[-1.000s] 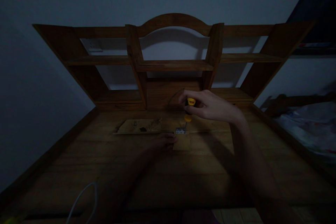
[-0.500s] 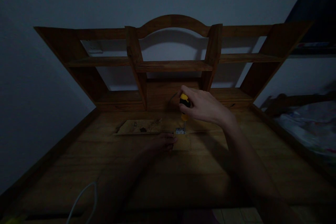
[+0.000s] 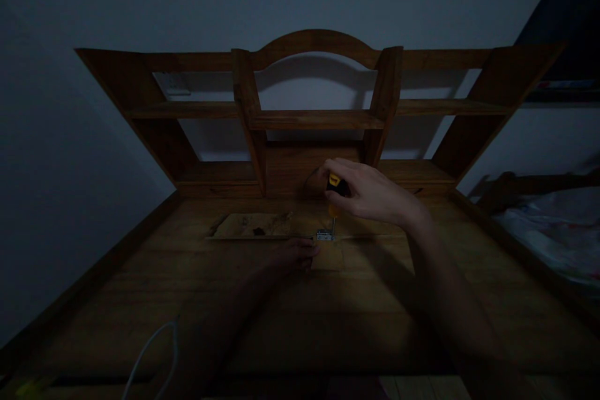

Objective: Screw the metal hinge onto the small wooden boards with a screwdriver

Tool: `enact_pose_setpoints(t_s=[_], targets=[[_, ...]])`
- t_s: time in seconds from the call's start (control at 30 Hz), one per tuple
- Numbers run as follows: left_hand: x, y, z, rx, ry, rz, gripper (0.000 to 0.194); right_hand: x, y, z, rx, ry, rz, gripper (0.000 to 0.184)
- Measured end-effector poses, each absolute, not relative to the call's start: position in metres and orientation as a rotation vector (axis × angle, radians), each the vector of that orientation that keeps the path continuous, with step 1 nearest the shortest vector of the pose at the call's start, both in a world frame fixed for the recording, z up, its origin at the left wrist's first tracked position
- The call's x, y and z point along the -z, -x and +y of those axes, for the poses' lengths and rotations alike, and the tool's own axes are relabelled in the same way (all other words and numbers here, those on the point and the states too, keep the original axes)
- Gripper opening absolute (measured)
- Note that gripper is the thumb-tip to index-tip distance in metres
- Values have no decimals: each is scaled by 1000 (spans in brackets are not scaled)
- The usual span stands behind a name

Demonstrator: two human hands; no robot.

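Observation:
My right hand (image 3: 368,190) is wrapped round the black and yellow handle of a screwdriver (image 3: 334,190). The screwdriver stands nearly upright, its shaft running down to the right end of a small metal hinge (image 3: 324,235). That hinge lies along the far edge of a small flat piece of wood (image 3: 328,256) on the desktop. With its fingers closed, my left hand (image 3: 296,253) holds the wood's left edge near the hinge. The screwdriver's tip and any screw under it are too small and dark to make out.
A wooden shelf unit (image 3: 316,119) stands along the back of the desk (image 3: 187,281). Left of the hinge, a rough, broken-edged patch of wood (image 3: 253,225) shows on the desktop. A white cable (image 3: 149,347) loops at the front left. Plastic-looking bags (image 3: 553,231) lie beyond the right edge.
My right hand has turned slightly with the screwdriver, so its handle shows a different side. My left hand stays at the wood. The whole view has shifted a little.

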State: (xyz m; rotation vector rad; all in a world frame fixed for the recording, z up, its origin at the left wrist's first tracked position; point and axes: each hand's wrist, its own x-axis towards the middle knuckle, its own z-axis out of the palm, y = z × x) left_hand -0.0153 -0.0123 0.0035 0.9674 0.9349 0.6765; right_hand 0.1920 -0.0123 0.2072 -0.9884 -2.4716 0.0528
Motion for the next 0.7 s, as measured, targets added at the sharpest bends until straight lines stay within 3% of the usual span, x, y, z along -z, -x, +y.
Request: enact_pose_setpoints(t_s=[0.2, 0.33, 0.5, 0.7], targets=[[1, 16, -9, -620, -970, 864, 32, -207, -193, -14, -125, 929, -2491, 14], [2, 17, -9, -631, -979, 853, 30, -202, -190, -13, -12, 1063, -2414, 22], [5, 17, -7, -632, -982, 861, 29, -207, -196, -17, -200, 952, -2484, 32], [5, 17, -6, -625, -982, 842, 29, -203, -193, -12, -100, 1024, -2453, 26]])
